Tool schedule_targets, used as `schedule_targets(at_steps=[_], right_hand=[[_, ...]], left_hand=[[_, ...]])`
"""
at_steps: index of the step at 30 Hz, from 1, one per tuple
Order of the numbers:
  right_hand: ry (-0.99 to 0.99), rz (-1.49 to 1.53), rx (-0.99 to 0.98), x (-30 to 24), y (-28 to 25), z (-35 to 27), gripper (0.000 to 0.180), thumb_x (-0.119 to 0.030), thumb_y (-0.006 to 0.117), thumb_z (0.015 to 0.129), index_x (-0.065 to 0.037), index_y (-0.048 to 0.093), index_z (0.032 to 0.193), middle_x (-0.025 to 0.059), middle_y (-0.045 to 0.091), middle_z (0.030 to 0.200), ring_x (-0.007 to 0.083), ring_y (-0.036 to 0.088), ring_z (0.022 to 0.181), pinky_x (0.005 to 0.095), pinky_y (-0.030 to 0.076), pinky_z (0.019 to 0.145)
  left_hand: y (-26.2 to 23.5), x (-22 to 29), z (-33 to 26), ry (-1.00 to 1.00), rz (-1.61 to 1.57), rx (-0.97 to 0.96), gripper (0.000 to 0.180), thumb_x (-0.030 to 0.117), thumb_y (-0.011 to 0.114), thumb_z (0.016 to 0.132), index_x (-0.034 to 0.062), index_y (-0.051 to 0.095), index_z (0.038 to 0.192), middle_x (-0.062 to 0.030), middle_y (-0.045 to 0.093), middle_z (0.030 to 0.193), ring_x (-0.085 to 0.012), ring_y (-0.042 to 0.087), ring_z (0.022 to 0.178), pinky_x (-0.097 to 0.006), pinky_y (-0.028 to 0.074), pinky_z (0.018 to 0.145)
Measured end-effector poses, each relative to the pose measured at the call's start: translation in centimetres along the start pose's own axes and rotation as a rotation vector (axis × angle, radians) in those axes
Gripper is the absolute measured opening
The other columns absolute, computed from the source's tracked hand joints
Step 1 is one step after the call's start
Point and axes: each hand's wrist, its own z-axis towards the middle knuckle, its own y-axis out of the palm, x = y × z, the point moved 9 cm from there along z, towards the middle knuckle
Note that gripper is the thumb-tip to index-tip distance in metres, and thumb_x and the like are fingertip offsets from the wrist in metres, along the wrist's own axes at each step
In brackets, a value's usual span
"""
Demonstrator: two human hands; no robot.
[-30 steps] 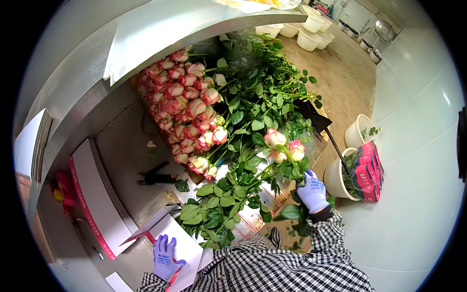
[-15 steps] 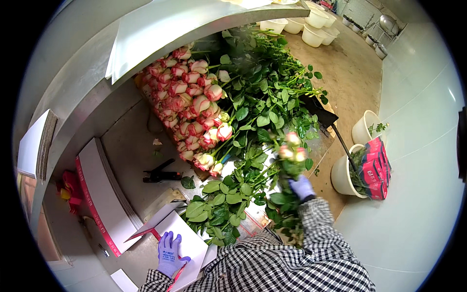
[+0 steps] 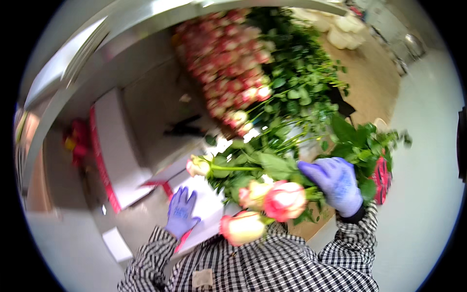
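Observation:
My right hand (image 3: 336,186), in a purple glove, is closed round the leafy stems of several roses (image 3: 284,200). Their pink-edged cream heads hang toward my chest, and one paler rose reaches out to the left. Leaves stick out on the far side of the hand. My left hand (image 3: 182,212), gloved alike, lies with its fingers spread on a white card sheet (image 3: 207,220) with a red edge. Behind the held flowers, a large heap of pink-and-cream roses (image 3: 226,65) rests on the table, its green stems pointing right.
A stack of white card sheets (image 3: 121,146) with red edges stands at the left. A blurred black tool (image 3: 185,127) lies on the grey table. A metal shelf edge (image 3: 146,31) curves across the top. White tubs (image 3: 346,31) stand at the back right; a red wrapped bundle (image 3: 382,181) is at the right.
My right hand has lifted the roses and brought them nearer, turning their heads leftward toward my chest. My left hand stays on the card. The whole view has shifted.

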Motion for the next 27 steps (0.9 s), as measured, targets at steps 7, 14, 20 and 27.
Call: schedule_targets(at_steps=[7,14,20,27], right_hand=[[-0.38,0.148,-0.188,-12.7,11.8,11.9,0.076,-0.019,0.072,0.069,-0.012,0.04,0.138,0.0099,0.052,0.12,0.027,0.049,0.114,0.0422,0.04,0.096],[-0.228,0.608,-0.342,-13.6,16.2,14.1,0.03,-0.028,0.069,0.082,-0.01,0.065,0.106,0.0094,0.066,0.102,0.0259,0.065,0.089,0.0361,0.051,0.077],[-0.539,0.513,-0.454,-19.8,21.6,11.6,0.057,-0.032,0.066,0.078,-0.008,0.049,0.127,0.0114,0.054,0.115,0.0292,0.055,0.105,0.0419,0.043,0.088],[-0.641,0.256,-0.15,-20.3,22.9,11.7,0.036,-0.026,0.064,0.077,-0.012,0.058,0.11,0.0038,0.055,0.099,0.0232,0.051,0.095,0.0387,0.038,0.083]], left_hand=[[3.0,-3.8,-2.1,-0.017,-0.831,0.3,0.062,0.03,0.064,0.078,0.0124,0.041,0.133,-0.0158,0.041,0.136,-0.0324,0.033,0.13,-0.045,0.027,0.109],[2.0,-2.3,0.0,0.028,-0.23,0.25,0.03,0.024,0.049,0.084,0.0127,0.053,0.112,-0.0081,0.053,0.11,-0.0259,0.051,0.105,-0.04,0.038,0.095],[1.7,-2.1,-0.2,0.058,0.088,0.171,0.026,0.023,0.046,0.083,0.0147,0.053,0.107,-0.0055,0.052,0.106,-0.025,0.052,0.098,-0.034,0.041,0.085],[0.7,-3.0,0.4,0.011,-0.023,-0.056,0.025,0.024,0.052,0.081,0.0121,0.057,0.102,-0.0111,0.055,0.1,-0.0258,0.055,0.095,-0.038,0.044,0.08]])
